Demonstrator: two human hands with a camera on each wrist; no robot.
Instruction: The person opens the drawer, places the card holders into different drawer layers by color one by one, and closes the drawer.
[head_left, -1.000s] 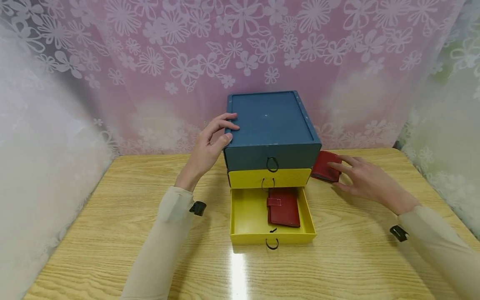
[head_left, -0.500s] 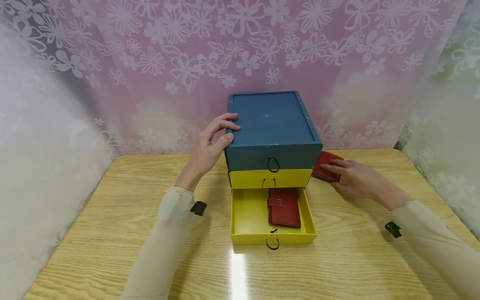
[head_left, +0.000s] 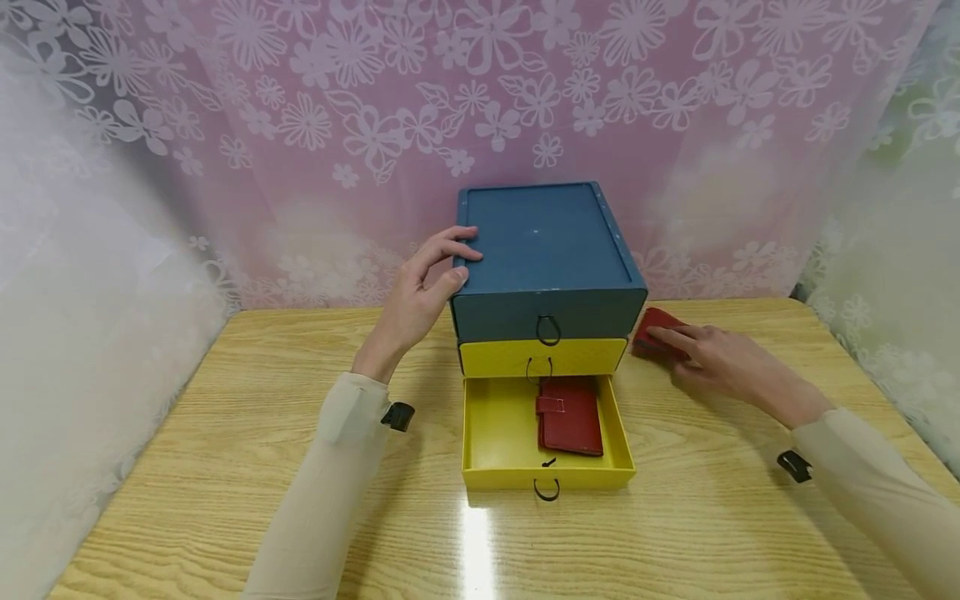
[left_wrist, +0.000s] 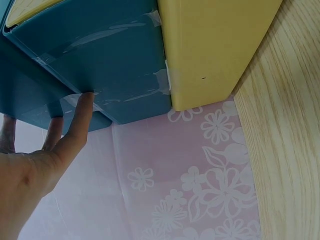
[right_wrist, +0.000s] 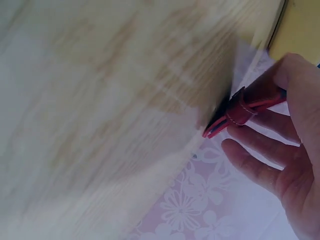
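Wooden table (head_left: 225, 467) against a pink floral curtain (head_left: 300, 125). Left hand (head_left: 420, 292), fingers relaxed, rests on the upper left edge of the blue-topped drawer box (head_left: 543, 242) near the table's far edge. Right hand (head_left: 720, 358) pinches a red wallet (head_left: 656, 329) just right of the box. Bottom yellow drawer (head_left: 495, 433) stands open, holding a second red wallet (head_left: 568, 414).

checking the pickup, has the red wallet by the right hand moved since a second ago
Yes. Judged against the blue box, the red wallet now lies lower and flatter on the table, under the right hand.
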